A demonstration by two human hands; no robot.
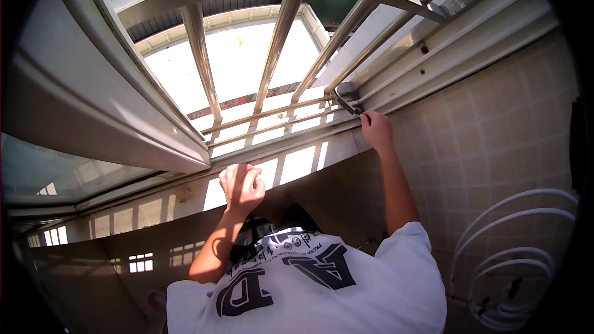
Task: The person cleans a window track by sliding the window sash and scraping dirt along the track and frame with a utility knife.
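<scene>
My right hand (pixel 376 128) is closed on the end of a thin dark tool (pixel 346 104), which reaches into the corner of the window track (pixel 297 125). Beside the tool's far end is a small grey block (pixel 348 91) at the foot of the frame. My left hand (pixel 242 187) rests at the edge of the sunlit sill (pixel 297 164), its fingers curled together; whether they hold anything is hidden.
Metal bars (pixel 281 43) cross the window opening ahead. A window panel (pixel 93 80) stands at the left. On the right are a tiled wall (pixel 476 117) and, lower down, a coiled white hose (pixel 513 260).
</scene>
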